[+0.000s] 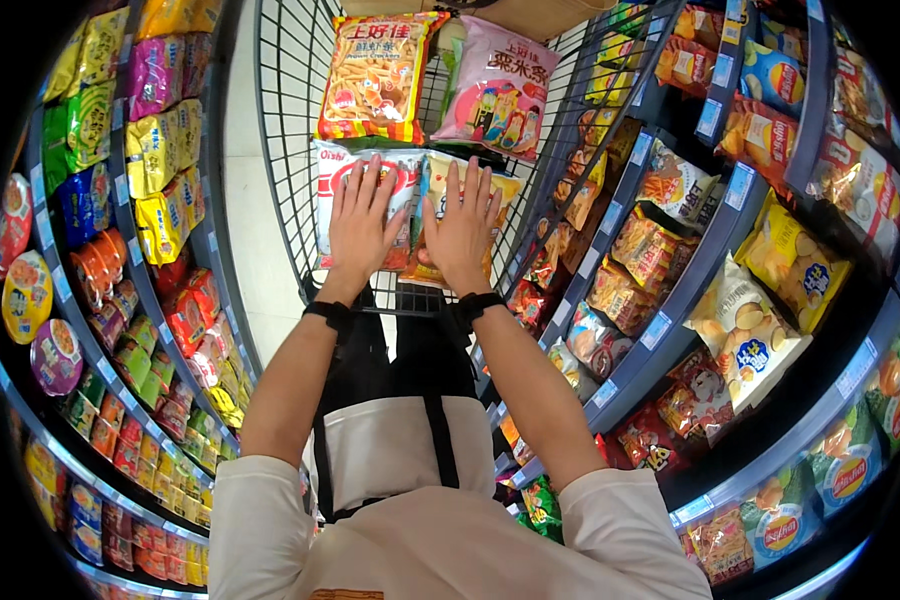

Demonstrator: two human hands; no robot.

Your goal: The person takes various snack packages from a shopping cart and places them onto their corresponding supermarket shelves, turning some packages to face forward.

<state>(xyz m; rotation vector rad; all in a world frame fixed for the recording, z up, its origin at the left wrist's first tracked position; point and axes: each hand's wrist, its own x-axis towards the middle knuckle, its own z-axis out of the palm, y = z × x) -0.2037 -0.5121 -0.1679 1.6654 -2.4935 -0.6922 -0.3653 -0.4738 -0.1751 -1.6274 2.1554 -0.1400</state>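
Both my hands lie flat on snack bags inside a black wire shopping cart (279,130). My left hand (363,222) rests, fingers stretched, on a white and red snack bag (327,200) at the near left. Under my right hand (459,225), fingers also spread, is an orange and cream snack bag (507,195). Beyond my left fingertips lies a yellow and red bag of crackers (378,80). A pink snack bag (497,85) sits tilted at the far right, with a green package partly hidden behind it. Neither hand grips anything.
Close along the cart's right side runs a shelf rack (615,385) of chip and snack bags. Another rack (140,305) with noodle packs and cups stands at the left, across a strip of pale floor (240,190). A brown cardboard box (535,15) is at the cart's far end.
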